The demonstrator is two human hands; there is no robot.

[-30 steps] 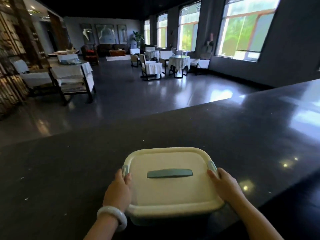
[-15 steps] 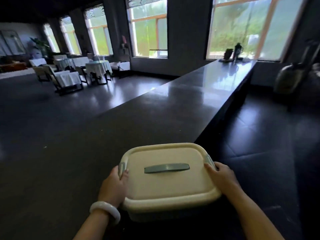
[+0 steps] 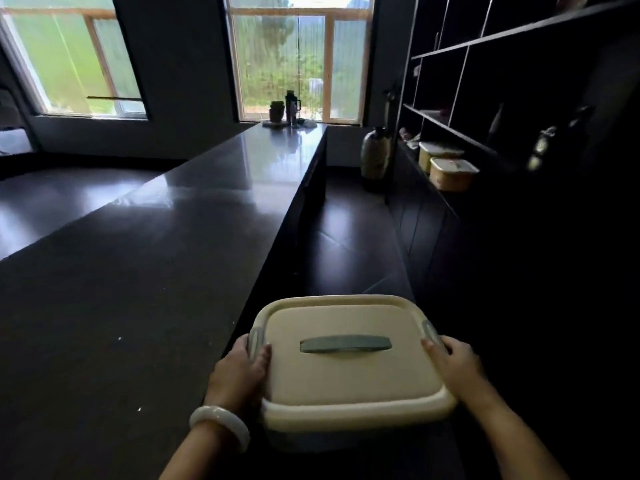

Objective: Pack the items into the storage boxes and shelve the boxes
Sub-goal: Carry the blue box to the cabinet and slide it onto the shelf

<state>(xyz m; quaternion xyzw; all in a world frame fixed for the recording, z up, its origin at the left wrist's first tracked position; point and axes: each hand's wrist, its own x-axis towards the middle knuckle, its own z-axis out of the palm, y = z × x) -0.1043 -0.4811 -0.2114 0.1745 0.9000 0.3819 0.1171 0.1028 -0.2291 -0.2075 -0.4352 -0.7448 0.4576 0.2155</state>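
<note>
Now carrying a cream storage box [image 3: 349, 362], lid on and grey handle [image 3: 345, 344] untouched, held out over the aisle just past the edge of the dark counter [image 3: 194, 216]. Left hand [image 3: 239, 372] clasping the left side by the clip, thumb lying on the lid; right hand [image 3: 457, 365] wrapped round the right side the same way (fingers mostly hidden under the rim, so how far they reach cannot be told). White bangle [image 3: 220, 427] on the left wrist.

Best kept level and gripped evenly on both sides while turning toward the dark shelving [image 3: 502, 98] on the right. Worth picking a bay wide enough first, then sliding the box in bottom-first rather than dropping it from above.

Already shelved there: two lidded tubs [image 3: 450, 171], one just behind the other, so the space beside them looks likely but sits deep in shadow. Tall vase [image 3: 374, 157] standing on the floor at the shelf's far end, well apart from the box. Far down the counter by the window, a small pot [image 3: 276, 110] and a bottle [image 3: 290, 105]. Narrow aisle between counter and shelving, so probably little room for swinging the box wide.
</note>
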